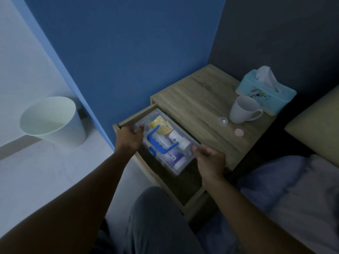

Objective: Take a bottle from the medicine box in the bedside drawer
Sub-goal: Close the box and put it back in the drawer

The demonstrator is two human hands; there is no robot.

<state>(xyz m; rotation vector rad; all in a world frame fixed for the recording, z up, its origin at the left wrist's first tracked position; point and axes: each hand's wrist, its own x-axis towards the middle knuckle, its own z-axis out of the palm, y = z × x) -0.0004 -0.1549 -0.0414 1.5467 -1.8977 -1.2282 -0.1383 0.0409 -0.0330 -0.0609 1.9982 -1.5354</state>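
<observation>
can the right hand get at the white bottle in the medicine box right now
Probably not yet. The right hand grips one end of the medicine box, and the clear lid with its blue handle looks shut over the white bottle.

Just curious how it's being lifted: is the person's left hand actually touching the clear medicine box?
Touching. The head view shows the left hand with fingertips curled over the far end of the medicine box.

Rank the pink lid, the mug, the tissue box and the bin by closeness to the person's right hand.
From the right hand:
1. Pink lid, on the bedside table just beyond the hand.
2. Mug, farther back on the tabletop.
3. Tissue box, behind the mug.
4. Bin, on the floor far left.
</observation>
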